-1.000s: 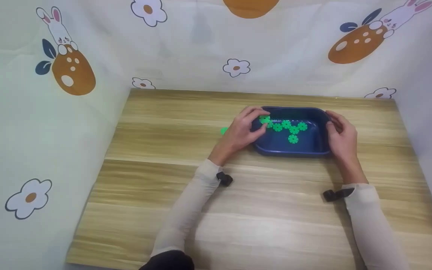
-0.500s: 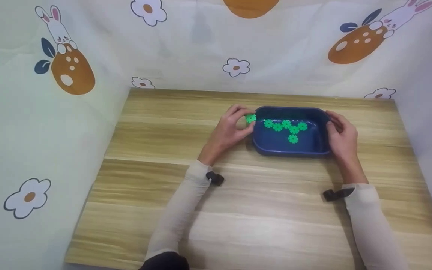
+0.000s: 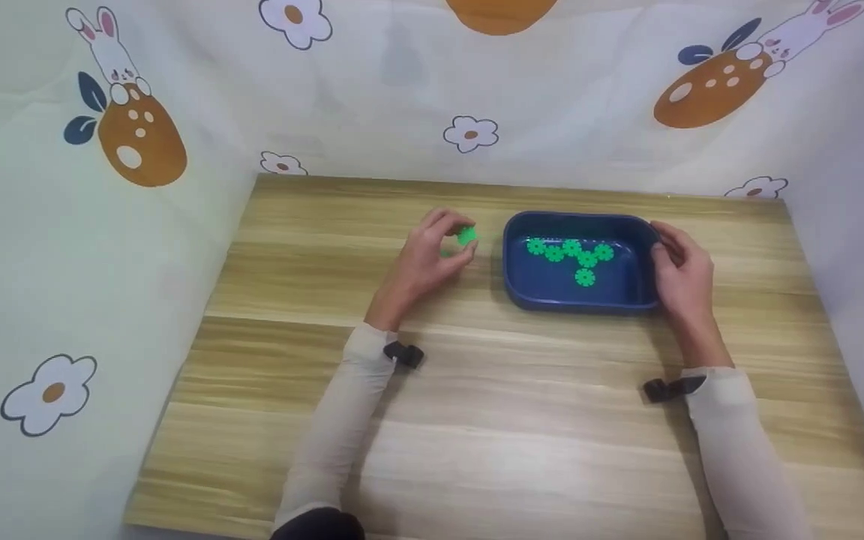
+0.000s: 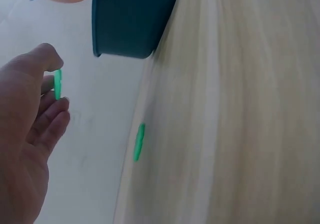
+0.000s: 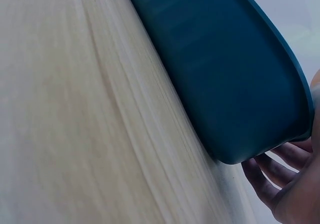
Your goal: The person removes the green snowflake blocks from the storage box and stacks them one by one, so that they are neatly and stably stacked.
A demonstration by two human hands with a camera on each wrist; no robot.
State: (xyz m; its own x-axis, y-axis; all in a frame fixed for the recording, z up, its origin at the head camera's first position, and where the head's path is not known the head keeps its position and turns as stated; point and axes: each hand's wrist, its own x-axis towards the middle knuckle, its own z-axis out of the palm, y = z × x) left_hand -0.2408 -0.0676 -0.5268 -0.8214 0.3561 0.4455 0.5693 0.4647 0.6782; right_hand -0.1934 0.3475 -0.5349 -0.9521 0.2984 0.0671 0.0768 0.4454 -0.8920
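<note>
The step in hand looks like handling a single green disc (image 3: 466, 236) outside the blue box (image 3: 548, 289) while the box is kept steady. The left hand (image 3: 421, 259) pinches that disc between thumb and fingertips, and holds it up to the left of the box, well apart from the box wall. The right hand (image 3: 685, 274) grips the right end of the box, thumb at the rim and fingers along the outer wall. Inside the box, six other discs (image 3: 571, 248) lie on the floor, most of them towards its far side, one nearer the middle. One loose disc (image 4: 139, 142) rests on the surface (image 3: 492, 390) to the left of the box; in the head view the left hand mostly covers it. As a judgement, the next move calls for a light, level lowering of the pinched disc to the surface left of the box, clear of the loose one, and then a clean parting of thumb and fingers. The right hand need only keep its hold so the box does not slide.
</note>
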